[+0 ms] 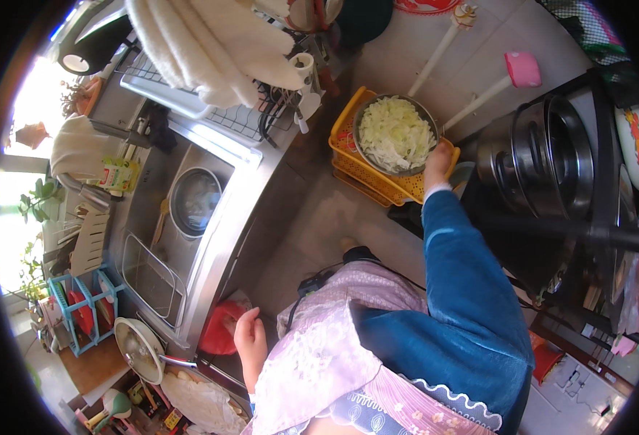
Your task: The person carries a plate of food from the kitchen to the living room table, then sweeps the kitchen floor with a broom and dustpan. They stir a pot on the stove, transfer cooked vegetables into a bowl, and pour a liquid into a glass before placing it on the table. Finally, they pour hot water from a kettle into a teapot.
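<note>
A round metal bowl [361,142] full of shredded pale green cabbage [395,133] is over the top of a yellow plastic basket rack [346,117]. My right hand [437,163] grips its near right rim with the arm stretched out. Whether the bowl rests on the rack or is held just above it, I cannot tell. My left hand [250,337] hangs by my apron [319,348], fingers loosely curled and holding nothing visible. Just behind it, near the counter front, is a red bag or cloth [219,329].
On the left runs a steel sink [151,261] with a metal basin of water [195,202]. A dish rack [232,122] stands beyond, partly under a cream towel [205,49]. Stacked steel pots [537,157] occupy a black shelf [602,217] at right. A lidded pan [140,348] is lower left.
</note>
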Motion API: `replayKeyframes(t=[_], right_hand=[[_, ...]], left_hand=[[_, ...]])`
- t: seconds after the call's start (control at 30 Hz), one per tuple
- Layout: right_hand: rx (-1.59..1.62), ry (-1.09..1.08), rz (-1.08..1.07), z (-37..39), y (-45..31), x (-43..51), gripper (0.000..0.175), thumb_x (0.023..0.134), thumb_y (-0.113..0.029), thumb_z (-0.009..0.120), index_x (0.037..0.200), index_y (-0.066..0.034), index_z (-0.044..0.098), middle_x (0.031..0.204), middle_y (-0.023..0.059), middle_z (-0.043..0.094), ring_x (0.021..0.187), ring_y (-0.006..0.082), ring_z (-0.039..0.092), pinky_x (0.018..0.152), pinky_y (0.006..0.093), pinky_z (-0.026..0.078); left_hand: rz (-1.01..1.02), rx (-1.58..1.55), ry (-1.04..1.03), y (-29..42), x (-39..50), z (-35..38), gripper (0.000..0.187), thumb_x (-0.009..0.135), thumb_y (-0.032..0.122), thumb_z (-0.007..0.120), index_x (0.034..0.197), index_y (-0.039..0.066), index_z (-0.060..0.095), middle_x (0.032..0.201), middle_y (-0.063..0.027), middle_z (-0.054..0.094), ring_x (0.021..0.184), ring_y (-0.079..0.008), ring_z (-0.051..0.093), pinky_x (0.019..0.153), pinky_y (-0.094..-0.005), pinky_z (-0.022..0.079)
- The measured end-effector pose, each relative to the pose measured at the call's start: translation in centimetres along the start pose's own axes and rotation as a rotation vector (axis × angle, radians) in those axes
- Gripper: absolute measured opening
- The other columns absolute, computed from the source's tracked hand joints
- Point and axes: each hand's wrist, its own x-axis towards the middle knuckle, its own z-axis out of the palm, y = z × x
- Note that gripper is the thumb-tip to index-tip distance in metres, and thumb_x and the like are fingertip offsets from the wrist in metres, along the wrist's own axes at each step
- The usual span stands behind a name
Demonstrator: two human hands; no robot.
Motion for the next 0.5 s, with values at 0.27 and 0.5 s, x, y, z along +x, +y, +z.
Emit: replayKeyframes(t=[0.27, 0.5], right_hand=[[-0.320, -0.411, 0.232, 3.5, 3.1, 10.4, 0.056, 0.093, -0.046, 0.042, 0.108, 0.0033, 0.063, 0.108, 0.0168, 0.065, 0.104, 0.0293, 0.059, 0.088, 0.0359, 0.042], [0.502, -0.485, 0.610, 4.8, 7.4, 10.7, 0.047, 0.090, -0.036, 0.051, 0.105, 0.0072, 0.063, 0.114, 0.0220, 0.061, 0.106, 0.0348, 0.058, 0.084, 0.0386, 0.046]], left_hand=[[-0.035, 0.046, -0.078, 0.8, 1.6, 3.0, 0.020, 0.082, -0.003, 0.057, 0.101, 0.000, 0.063, 0.096, -0.0128, 0.064, 0.090, -0.0230, 0.062, 0.080, -0.0302, 0.048], [-0.011, 0.096, -0.103, 2.7, 2.7, 4.0, 0.022, 0.082, -0.003, 0.057, 0.102, 0.001, 0.062, 0.098, -0.0142, 0.064, 0.091, -0.0266, 0.062, 0.080, -0.0317, 0.048]])
